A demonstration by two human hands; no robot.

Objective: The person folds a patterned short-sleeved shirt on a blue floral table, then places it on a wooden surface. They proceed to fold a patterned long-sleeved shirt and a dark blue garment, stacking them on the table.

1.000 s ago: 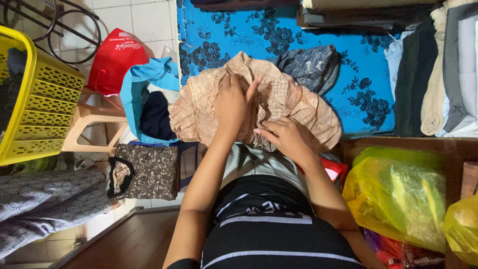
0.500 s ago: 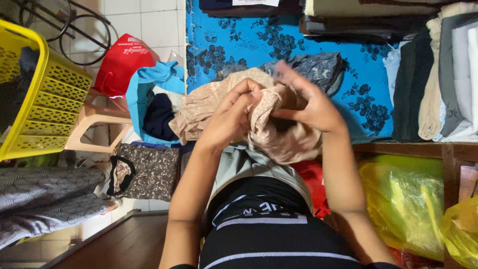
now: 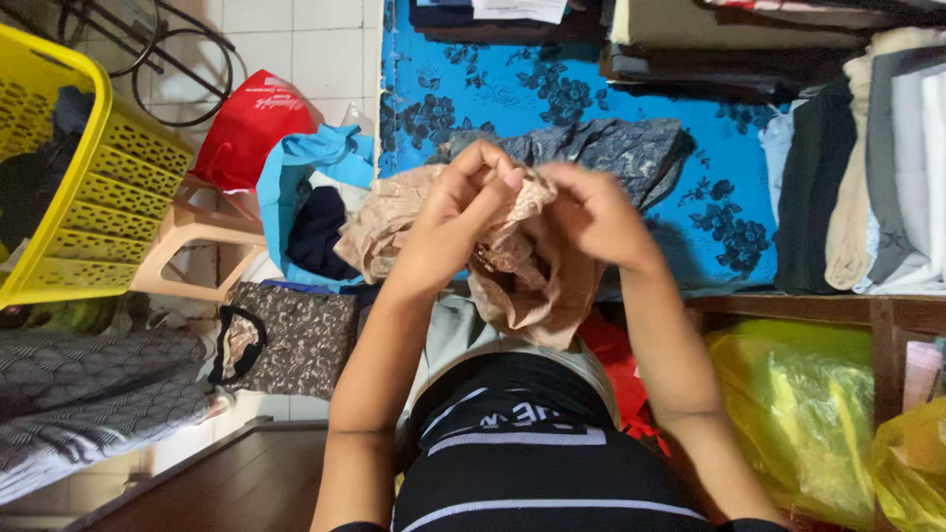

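Beige garment point(image 3: 522, 276) is bunched up and lifted off the blue floral sheet point(image 3: 729, 197) — it hangs down toward the person's lap. Left hand point(image 3: 458, 212) and right hand point(image 3: 591, 212) both have their fingers pinched shut on its top edge, close together. A grey patterned cloth point(image 3: 611, 148) lies on the sheet just behind. Folded clothes point(image 3: 867, 187) are stacked at right, a yellow laundry basket point(image 3: 89, 207) sits left over white tile floor point(image 3: 296, 49).
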